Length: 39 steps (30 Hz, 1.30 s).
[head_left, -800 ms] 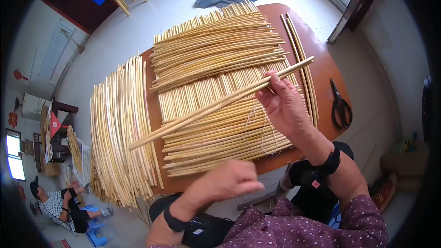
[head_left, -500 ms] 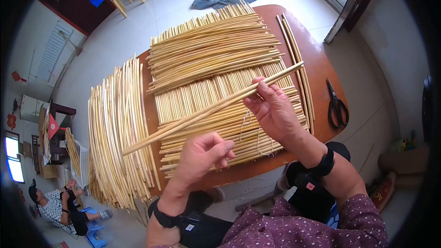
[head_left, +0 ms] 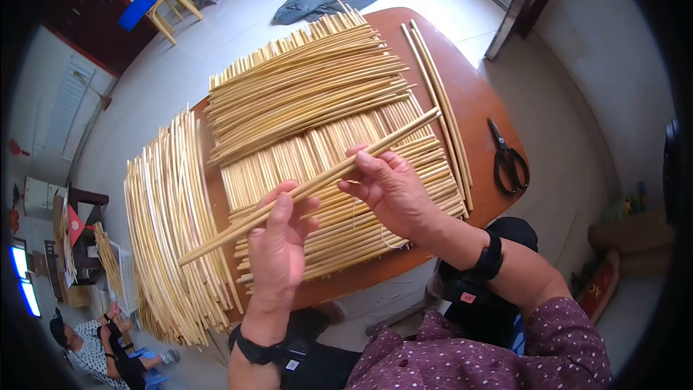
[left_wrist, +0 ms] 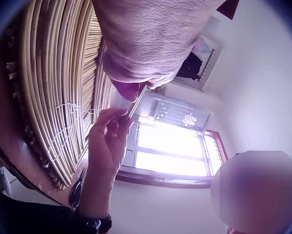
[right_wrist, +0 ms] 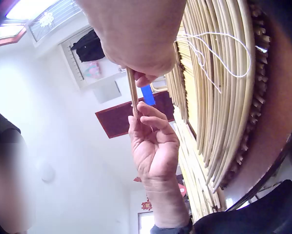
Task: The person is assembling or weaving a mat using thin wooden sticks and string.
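Observation:
Two slim, straw-coloured stalks (head_left: 325,176) slant across the head view, raised over the stalk layers on the table. My right hand (head_left: 393,191) pinches them towards their upper right end, thumb on top. Farther down their length, my left hand (head_left: 278,242) holds them too, thumb in front and fingers behind. Below lie a near bundle of stalks (head_left: 339,235), a crosswise layer (head_left: 303,152) and a far bundle (head_left: 310,94). White string (right_wrist: 219,34) loops over the near bundle in the right wrist view.
A loose pile of stalks (head_left: 170,224) lies at the left. A few long stalks (head_left: 440,108) and black scissors (head_left: 511,166) rest on the brown table (head_left: 484,115) at the right. A person (head_left: 97,339) sits at lower left. Dark cloth (head_left: 346,1) lies on the floor.
My left hand has come up from the near table edge and taken hold of the stalks. My right hand, still pinching them, has shifted left in the head view.

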{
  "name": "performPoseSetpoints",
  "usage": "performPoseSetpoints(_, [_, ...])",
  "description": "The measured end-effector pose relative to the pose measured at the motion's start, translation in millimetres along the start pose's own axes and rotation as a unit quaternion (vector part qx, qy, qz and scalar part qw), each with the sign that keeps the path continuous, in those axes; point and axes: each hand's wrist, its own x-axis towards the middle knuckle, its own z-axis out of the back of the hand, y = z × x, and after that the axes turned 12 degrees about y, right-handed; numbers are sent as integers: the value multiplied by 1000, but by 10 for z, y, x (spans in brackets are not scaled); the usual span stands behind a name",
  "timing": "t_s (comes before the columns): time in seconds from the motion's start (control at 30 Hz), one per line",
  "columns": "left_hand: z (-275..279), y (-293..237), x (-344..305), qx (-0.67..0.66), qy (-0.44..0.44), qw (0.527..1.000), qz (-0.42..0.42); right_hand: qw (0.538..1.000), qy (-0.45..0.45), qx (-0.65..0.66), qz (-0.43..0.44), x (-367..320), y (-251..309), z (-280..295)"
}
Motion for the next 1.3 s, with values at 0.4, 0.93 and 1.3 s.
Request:
performPoseSetpoints(0.4, [160, 13, 34, -18, -74, 997, 16, 995, -76, -64, 23, 35, 108, 31])
performPoseSetpoints(0.93, [249, 29, 78, -49, -80, 996, 4, 995, -65, -78, 27, 74, 74, 89])
performPoseSetpoints(1.3, [329, 42, 73, -62, -119, 991, 21, 975, -86, -206, 17, 7, 91, -9])
